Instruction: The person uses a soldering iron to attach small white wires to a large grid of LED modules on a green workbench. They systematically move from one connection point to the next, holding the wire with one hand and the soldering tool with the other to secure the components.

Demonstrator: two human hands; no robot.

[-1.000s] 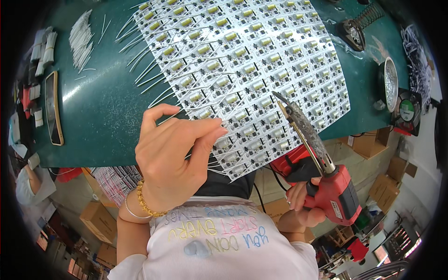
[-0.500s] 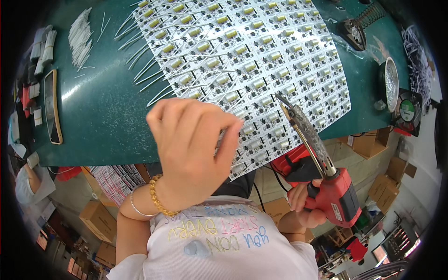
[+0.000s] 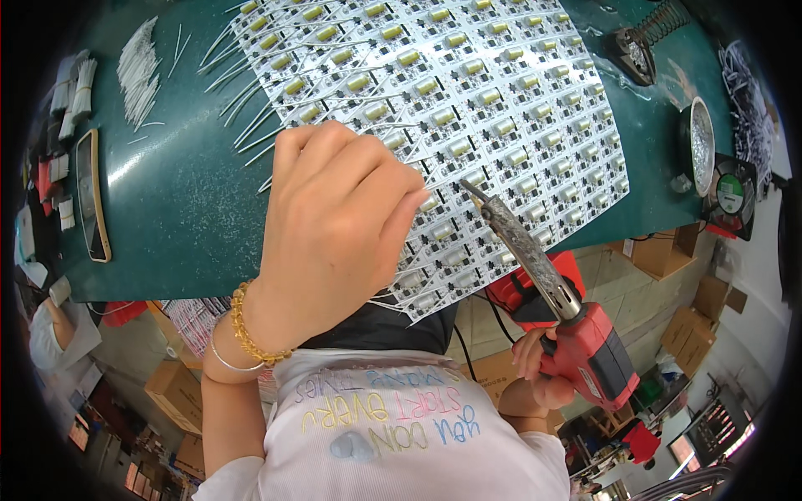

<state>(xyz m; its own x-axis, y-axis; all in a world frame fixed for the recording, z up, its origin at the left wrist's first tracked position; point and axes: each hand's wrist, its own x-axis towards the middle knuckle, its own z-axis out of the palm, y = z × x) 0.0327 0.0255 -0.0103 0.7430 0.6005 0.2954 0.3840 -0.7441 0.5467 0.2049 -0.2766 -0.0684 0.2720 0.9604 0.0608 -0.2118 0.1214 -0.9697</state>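
Observation:
A large white sheet of circuit boards [image 3: 522,125] with yellow-green cylindrical parts lies on the green table, white wires [image 3: 242,92] sticking out along its left side. Over its near left part my left hand [image 3: 338,209] is closed, thumb and fingers pinched; thin white wire ends show below it, but its fingertips are mostly hidden. My right hand [image 3: 539,367] grips the handle of a red and black gun-shaped soldering iron [image 3: 593,351]. The iron's tip points up and left, over the sheet just right of my left hand; whether it touches is unclear.
Loose white wires [image 3: 139,71] and a phone [image 3: 92,196] lie on the table's left. At the right are a soldering iron stand with a coil [image 3: 639,54], a round metal dish [image 3: 700,150] and a small fan [image 3: 731,196]. Cardboard boxes [image 3: 668,255] stand below the table edge.
My left hand has moved slightly up and its fingers have turned more over the sheet. The soldering iron's tip has shifted left and a little down, toward my left hand.

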